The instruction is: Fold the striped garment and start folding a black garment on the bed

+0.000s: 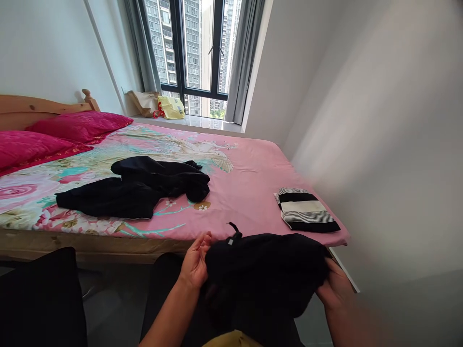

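A black garment hangs bunched in front of my lap, stretched between my two hands; its kind is not clear. A short black strap and a small white label stick up at its upper left corner. My left hand grips that left edge, with the fingertips partly behind the cloth. At the opposite edge, my right hand is closed on the fabric, its fingers partly hidden. Beyond the hands, a black piece of clothing lies crumpled on the bed. A folded black-and-white striped garment rests near the bed's right corner.
The bed has a pink floral sheet, and red pillows lie by its wooden headboard. Paper and yellow bags stand on the windowsill. A black chair-like shape is at lower left. A wall borders the right side.
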